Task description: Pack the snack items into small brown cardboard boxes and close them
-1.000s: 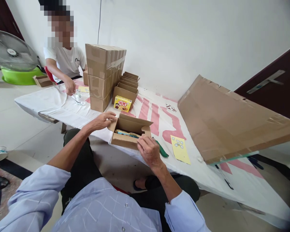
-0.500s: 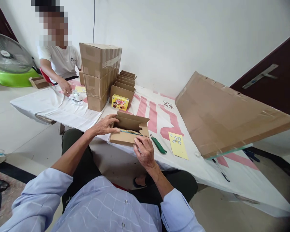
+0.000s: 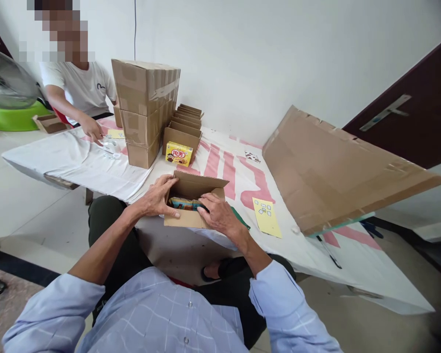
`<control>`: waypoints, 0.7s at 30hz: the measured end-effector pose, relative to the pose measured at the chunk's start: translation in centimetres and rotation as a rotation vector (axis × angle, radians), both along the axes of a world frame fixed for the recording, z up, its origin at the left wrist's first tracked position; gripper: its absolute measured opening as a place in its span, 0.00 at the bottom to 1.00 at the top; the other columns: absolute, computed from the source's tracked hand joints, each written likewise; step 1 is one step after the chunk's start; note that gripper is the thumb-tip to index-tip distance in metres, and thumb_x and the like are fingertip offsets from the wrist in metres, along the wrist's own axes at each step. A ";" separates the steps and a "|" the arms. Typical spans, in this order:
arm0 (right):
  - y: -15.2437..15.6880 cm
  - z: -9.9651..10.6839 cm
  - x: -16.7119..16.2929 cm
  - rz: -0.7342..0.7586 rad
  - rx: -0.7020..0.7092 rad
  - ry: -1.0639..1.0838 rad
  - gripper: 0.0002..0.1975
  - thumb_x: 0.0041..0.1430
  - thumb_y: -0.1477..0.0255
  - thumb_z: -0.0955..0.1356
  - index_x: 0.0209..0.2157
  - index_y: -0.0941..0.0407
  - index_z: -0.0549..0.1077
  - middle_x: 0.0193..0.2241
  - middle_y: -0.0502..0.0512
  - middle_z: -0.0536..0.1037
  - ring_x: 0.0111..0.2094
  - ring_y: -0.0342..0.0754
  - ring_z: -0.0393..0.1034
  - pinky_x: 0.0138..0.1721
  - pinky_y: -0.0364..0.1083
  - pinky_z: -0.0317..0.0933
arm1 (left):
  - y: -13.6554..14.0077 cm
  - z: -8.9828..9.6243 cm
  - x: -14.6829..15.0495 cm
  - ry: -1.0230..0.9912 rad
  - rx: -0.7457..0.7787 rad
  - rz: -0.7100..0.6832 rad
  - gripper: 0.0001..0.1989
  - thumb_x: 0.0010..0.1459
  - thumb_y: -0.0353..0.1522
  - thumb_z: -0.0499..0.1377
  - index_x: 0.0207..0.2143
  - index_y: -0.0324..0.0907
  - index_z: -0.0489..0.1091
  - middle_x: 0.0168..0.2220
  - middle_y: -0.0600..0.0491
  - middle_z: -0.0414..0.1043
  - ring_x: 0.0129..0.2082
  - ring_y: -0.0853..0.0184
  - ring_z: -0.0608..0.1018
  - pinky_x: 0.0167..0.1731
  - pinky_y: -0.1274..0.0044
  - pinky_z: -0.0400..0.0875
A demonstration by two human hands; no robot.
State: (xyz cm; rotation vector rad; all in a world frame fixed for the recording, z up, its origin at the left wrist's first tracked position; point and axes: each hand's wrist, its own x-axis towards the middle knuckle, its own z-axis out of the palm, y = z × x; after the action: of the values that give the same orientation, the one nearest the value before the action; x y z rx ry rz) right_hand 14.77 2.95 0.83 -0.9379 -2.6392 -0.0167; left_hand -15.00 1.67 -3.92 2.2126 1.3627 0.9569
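Note:
A small cardboard box (image 3: 191, 186) sits at the near table edge with its lid side open toward me. Inside it, blue and yellow snack packets (image 3: 185, 203) show. My left hand (image 3: 157, 197) is clasped round the box's left end, thumb on the front flap. My right hand (image 3: 218, 212) bends over the front right part of the box, its fingertips at the opening beside the packets; what lies beneath the palm is hidden. A green-handled cutter (image 3: 241, 218) lies just right of the box, partly covered by my right hand.
Beyond the box stand a yellow snack box (image 3: 178, 154), a row of opened cartons (image 3: 185, 128) and stacked sealed cartons (image 3: 134, 108). Rightward are a yellow card (image 3: 266, 217), a pen (image 3: 329, 252) and a large cardboard sheet (image 3: 338, 171). A co-worker's hand (image 3: 91, 128) is at the far left.
The box's front flap has folded outward toward me, and the packets inside now show. My right hand has moved up and over onto the box opening. The view has shifted slightly.

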 end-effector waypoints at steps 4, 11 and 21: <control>-1.0 0.2 1.2 -0.161 0.167 -0.071 0.13 0.71 0.69 0.71 0.53 0.57 0.80 0.56 0.66 0.81 0.57 0.62 0.72 0.60 0.59 0.67 | -0.6 -0.1 0.1 -0.010 -0.012 -0.012 0.72 0.37 0.65 0.76 0.78 0.45 0.54 0.75 0.33 0.52 0.76 0.34 0.58 0.75 0.44 0.54; 0.2 0.4 3.8 -0.281 0.203 -0.147 0.04 0.69 0.70 0.74 0.42 0.56 0.81 0.48 0.67 0.82 0.54 0.64 0.71 0.56 0.58 0.65 | -1.3 0.0 0.2 0.010 -0.031 -0.033 0.74 0.40 0.63 0.76 0.80 0.45 0.47 0.77 0.32 0.48 0.77 0.34 0.56 0.75 0.45 0.51; 4.4 1.0 -0.5 -0.180 -0.257 -0.493 0.18 0.66 0.64 0.77 0.55 0.52 0.82 0.54 0.63 0.84 0.57 0.59 0.78 0.54 0.50 0.69 | -0.6 0.2 0.4 0.033 -0.057 -0.040 0.76 0.40 0.60 0.78 0.81 0.46 0.44 0.78 0.32 0.48 0.78 0.35 0.54 0.76 0.45 0.50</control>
State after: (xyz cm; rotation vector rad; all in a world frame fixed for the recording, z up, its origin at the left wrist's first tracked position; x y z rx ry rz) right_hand 14.29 7.31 1.84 -1.4102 -3.0413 0.0563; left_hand -14.62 1.09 -3.76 2.2138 1.3388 0.8601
